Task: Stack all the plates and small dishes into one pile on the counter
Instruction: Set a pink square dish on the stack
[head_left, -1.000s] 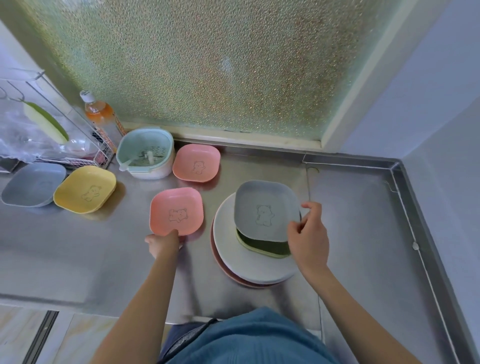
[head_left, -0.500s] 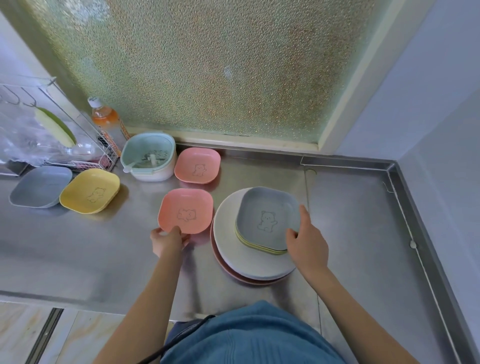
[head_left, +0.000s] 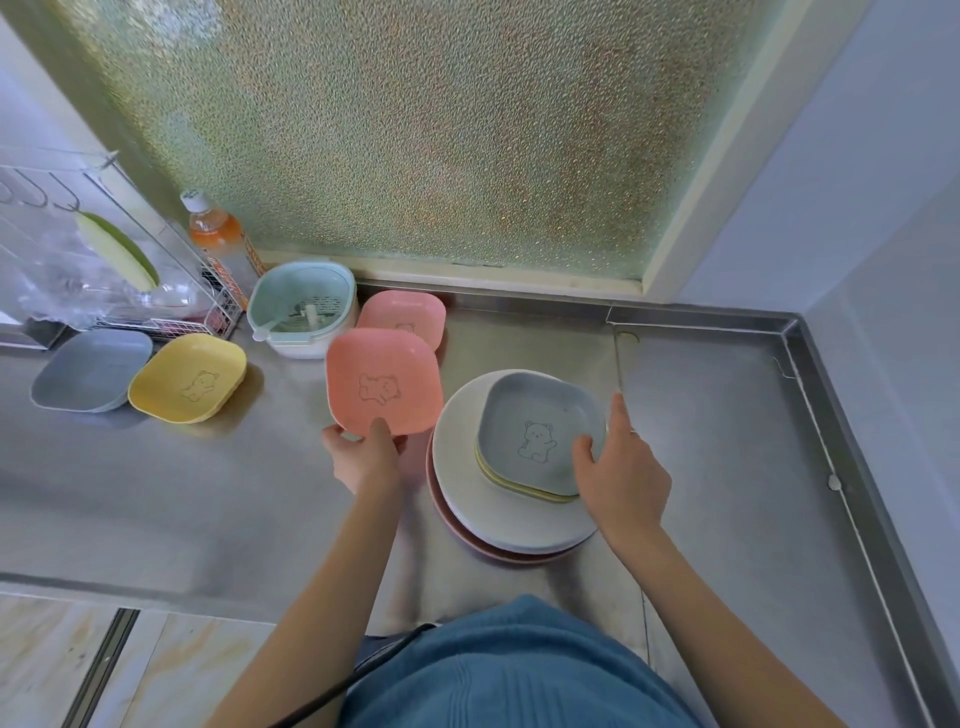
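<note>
My left hand (head_left: 363, 457) grips the near edge of a pink square dish (head_left: 382, 387) and holds it tilted above the counter, just left of the pile. The pile has a round white plate (head_left: 467, 488) on a reddish plate, then yellow-green dishes, with a grey bear dish (head_left: 540, 431) on top. My right hand (head_left: 621, 467) rests on the grey dish's right rim, thumb inside. A second pink dish (head_left: 410, 314) lies behind. A yellow dish (head_left: 187, 376) and a grey dish (head_left: 91, 366) lie at the left.
A mint strainer bowl (head_left: 301, 306) stands behind the lifted dish. An orange drink bottle (head_left: 213, 231) and a wire rack (head_left: 104, 270) stand at the back left. The steel counter (head_left: 727, 441) has a raised rim along its right side.
My left hand has lifted the pink dish off the counter and carried it up and toward the pile. The grey dish has settled onto the stack under my right hand.
</note>
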